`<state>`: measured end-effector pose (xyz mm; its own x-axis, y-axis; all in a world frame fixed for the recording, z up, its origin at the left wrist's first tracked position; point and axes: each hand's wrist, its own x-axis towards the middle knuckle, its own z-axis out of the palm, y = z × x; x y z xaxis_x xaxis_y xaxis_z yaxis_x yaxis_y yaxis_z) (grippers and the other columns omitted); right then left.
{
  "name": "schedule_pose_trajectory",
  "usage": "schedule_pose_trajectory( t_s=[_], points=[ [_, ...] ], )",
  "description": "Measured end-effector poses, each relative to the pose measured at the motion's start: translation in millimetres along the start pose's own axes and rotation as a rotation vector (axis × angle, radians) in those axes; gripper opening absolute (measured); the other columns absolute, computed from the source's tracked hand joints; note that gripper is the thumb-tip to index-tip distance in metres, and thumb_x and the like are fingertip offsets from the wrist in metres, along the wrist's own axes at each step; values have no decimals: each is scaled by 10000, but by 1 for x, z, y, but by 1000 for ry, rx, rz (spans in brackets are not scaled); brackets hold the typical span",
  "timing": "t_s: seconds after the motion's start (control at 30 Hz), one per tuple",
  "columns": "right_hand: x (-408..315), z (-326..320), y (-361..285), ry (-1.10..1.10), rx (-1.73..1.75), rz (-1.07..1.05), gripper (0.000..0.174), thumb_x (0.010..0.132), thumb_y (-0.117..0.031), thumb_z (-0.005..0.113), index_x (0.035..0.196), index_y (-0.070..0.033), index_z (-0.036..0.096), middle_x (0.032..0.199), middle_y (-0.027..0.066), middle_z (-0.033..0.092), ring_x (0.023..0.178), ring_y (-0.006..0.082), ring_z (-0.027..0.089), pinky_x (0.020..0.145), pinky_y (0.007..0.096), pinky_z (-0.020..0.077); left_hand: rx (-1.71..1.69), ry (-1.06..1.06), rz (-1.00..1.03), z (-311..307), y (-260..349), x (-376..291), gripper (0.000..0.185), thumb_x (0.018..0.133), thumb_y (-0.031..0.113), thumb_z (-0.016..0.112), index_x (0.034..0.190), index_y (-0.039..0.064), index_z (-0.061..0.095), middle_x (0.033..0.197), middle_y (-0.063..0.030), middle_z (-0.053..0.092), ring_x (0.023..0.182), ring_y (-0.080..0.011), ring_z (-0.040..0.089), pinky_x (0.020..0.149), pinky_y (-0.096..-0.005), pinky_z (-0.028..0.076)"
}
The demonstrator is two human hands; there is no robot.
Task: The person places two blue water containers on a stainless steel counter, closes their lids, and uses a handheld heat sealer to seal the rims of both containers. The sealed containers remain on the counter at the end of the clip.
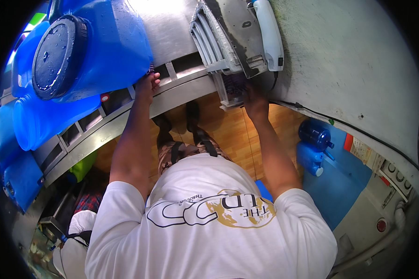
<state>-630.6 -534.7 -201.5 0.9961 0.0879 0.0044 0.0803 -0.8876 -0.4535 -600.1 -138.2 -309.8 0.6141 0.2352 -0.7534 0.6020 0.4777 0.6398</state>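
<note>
My left hand [149,84] is beside the lower corner of a large blue plastic water container [118,45] with a wet, dark round cap [57,57]. Its fingers are curled, and a small purple striped piece [151,68] shows at them, partly hidden by the hand. My right hand [256,101] reaches to a clear plastic holder [227,94] at the edge of the metal counter. Inside the holder is dark purple striped material [234,83]. The right fingertips are in shadow, so whether they grip any of it is unclear.
A white heat gun [271,38] with a black cord hangs beside a white louvred vent [213,38]. More blue containers [28,122] stand on the left of the metal counter [181,89]. Blue bottles [314,134] lie at lower right. Another person [76,240] is at lower left.
</note>
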Motion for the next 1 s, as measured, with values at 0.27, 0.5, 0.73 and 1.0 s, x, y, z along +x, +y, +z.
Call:
schedule_pose_trajectory(
  t_s=[0.27, 0.5, 0.73, 1.0],
  points=[
    [28, 36, -2, -30, -139, -97, 421, 839, -186, 696, 1245, -108, 617, 1132, 162, 669, 1066, 400, 606, 924, 474, 485, -44, -61, 13, 0, -6, 2, 261, 904, 103, 570, 1163, 78, 564, 1101, -63, 693, 767, -135, 637, 696, -319, 539],
    [31, 22, -6, -44, -36, -102, 261, 825, -199, 710, 1052, -71, 703, 1084, 153, 680, 1039, 366, 619, 912, 452, 491, 0, -39, 20, -6, -7, -21, 511, 894, 100, 603, 1383, 115, 455, 1087, -47, 672, 722, -125, 623, 660, -306, 529],
    [4, -13, -25, -287, 191, 178, 270, 947, -285, 625, 1079, -59, 691, 1036, 99, 701, 923, 283, 670, 843, 364, 522, 432, -126, 138, -6, -21, -90, 534, 927, 281, 669, 1392, 85, 494, 1125, -23, 669, 841, -101, 634, 729, -259, 511],
    [-8, 11, -117, -1054, 1259, 421, 421, 1015, -415, 523, 1221, -60, 618, 1097, 55, 694, 939, 157, 663, 857, 329, 516, 161, -731, -39, 23, 3, -155, 376, 943, 253, 695, 1231, 31, 601, 1065, -14, 684, 878, -90, 634, 826, -253, 507]
  ],
)
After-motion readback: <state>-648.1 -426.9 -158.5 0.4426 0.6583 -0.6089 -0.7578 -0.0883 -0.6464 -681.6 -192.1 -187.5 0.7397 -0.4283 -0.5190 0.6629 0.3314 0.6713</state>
